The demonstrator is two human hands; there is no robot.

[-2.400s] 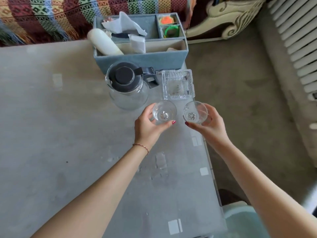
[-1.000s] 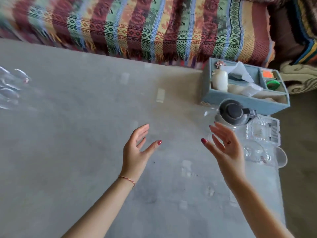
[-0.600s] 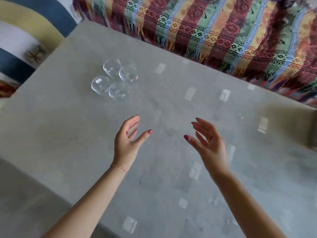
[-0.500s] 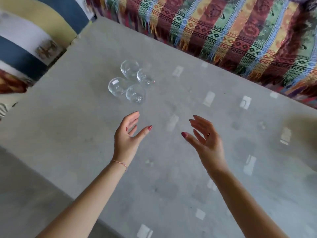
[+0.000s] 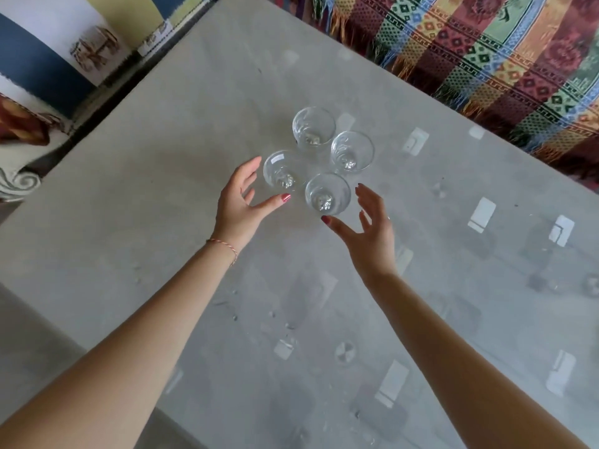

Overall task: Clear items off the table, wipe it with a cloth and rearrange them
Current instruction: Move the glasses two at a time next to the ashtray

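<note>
Four glasses (image 5: pixel 319 158) clustered upright on worktop (image 5: pixel 162 196), 12 o'clock of both hands. Left hand (image 5: pixel 238 205) and right hand (image 5: pixel 369 231) released, fingers spread, flanking the nearest two, grasping nothing.

- A home, most likely a living room.
- The landmark is a low glass-topped table (image 5: pixel 181 163); grey floor shows through the glass.
- Beyond the table's far edge, a striped, patterned woven throw (image 5: pixel 505 50) with a fringe hangs over what looks like a sofa.
- Off the table's left corner lies a cushion or seat (image 5: pixel 48 50) in blue, white and yellow bands.
- On the table, towards that far edge, four small drinking glasses (image 5: pixel 319 160) stand clustered together.
</note>
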